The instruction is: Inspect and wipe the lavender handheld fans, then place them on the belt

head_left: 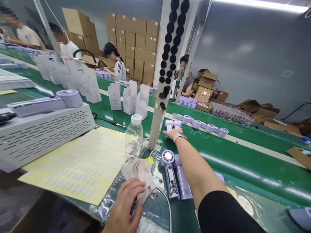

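Note:
My right hand [174, 133] reaches out to the green belt, thumb and fingers on either side of a pair of lavender handheld fans [173, 123]. The hand partly covers their handles. Near me, my left hand [127, 202] is open, thumb apart from the bent fingers, its fingertips at the edge of a crumpled beige cloth [140, 173]. Beneath my right forearm lie more lavender fans; one fan [168, 157] has its handle open with a circuit board showing. A lavender handle [184, 183] lies beside it, partly hidden by my arm.
A plastic bottle [133, 139] stands by a metal post [160, 97]. At left are a yellow label sheet [85, 161] and a slotted grey box [46, 132] bearing a fan. White cartons [130, 97] and a row of fans [197, 124] line the belt. Several people work beyond.

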Available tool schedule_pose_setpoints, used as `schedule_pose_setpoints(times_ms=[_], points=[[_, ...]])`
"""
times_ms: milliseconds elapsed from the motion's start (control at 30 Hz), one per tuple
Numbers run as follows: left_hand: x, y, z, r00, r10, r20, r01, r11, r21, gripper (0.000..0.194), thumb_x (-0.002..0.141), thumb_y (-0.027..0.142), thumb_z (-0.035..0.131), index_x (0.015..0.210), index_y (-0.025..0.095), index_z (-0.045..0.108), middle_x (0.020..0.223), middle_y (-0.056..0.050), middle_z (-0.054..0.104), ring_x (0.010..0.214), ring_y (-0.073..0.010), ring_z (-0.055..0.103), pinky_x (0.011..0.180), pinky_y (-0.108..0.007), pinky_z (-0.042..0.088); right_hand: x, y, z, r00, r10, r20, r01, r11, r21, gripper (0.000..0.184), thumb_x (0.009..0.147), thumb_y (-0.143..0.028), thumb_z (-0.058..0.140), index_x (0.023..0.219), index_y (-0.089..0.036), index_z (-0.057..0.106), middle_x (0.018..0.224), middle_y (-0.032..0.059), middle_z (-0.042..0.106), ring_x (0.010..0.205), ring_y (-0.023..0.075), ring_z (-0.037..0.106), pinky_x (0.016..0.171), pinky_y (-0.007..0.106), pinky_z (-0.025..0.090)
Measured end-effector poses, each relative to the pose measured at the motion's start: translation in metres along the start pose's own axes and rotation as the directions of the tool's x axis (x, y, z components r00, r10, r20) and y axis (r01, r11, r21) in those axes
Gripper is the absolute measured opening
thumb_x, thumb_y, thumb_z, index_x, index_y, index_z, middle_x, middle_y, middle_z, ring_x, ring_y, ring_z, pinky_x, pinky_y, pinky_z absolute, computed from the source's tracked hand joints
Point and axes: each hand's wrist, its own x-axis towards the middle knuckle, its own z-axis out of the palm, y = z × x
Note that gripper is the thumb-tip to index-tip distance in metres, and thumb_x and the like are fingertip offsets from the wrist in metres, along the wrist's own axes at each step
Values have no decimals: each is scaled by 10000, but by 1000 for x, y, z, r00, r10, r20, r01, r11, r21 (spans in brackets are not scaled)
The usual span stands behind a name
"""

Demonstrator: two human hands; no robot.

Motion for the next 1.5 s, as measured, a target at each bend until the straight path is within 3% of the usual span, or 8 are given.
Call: schedule_pose_setpoints(times_ms=[300,500,633,800,967,1067,1233,1500], points=[[8,-3,-8,919,-370,134,392,834,-388,156,952,312,579,889,233,698,938,-75,715,935,-237,679,855,-364,561,-120,61,-31,968,-224,-113,249,914,321,237,1037,-360,607,1003,-137,680,983,59,677,872,213,673,802,386,578],[40,78,32,765,-410,497,521,-59,-852,796,712,702,769,1362,269,616,1453,-126,605,1330,-341,574,1121,-460,484,-274,87,20,885,-328,-331,438,827,351,355,797,-341,777,1111,-180,744,1528,174,436,1375,400,447,1133,536,387],[42,101,46,608,-458,648,594,-280,-754,598,709,664,793,1074,192,748,1076,-107,783,1032,-306,735,963,-433,594,-327,89,46,871,-365,-328,469,817,335,720,729,-441,901,1350,-154,674,1657,248,201,1461,495,308,1131,634,364],[18,76,16,535,-400,744,750,-181,-637,568,691,720,765,891,188,777,899,-96,809,778,-261,768,720,-364,648,-321,130,42,866,-407,-291,496,777,387,240,998,-371,622,1153,-235,747,1308,124,679,1236,329,623,1065,526,493],[15,70,-15,653,-550,521,644,40,-764,575,707,761,723,882,215,761,966,-79,805,924,-297,764,802,-420,643,-279,153,63,878,-183,-442,319,913,254,125,830,-33,565,869,-98,664,1412,322,535,1446,486,324,1193,682,144],[25,79,-21,695,-582,421,516,-3,-856,628,641,801,736,867,216,752,961,-69,792,966,-304,751,829,-416,634,-286,144,72,876,-239,-419,375,884,280,110,877,-104,516,841,-151,609,1254,304,636,1313,476,487,1091,663,319],[40,95,-17,773,-525,357,370,-84,-925,688,571,852,728,750,188,698,1002,-99,771,1065,-353,717,882,-460,607,-328,119,67,873,-480,-85,412,633,656,255,976,-417,484,1026,-214,629,530,-10,625,516,233,589,588,351,475],[54,108,-11,807,-495,321,320,-91,-943,708,607,896,652,644,189,660,983,-95,763,1054,-362,716,878,-483,603,-356,74,71,821,-549,-160,372,301,878,277,984,-357,580,754,-215,641,585,-9,655,559,167,582,592,272,411]])
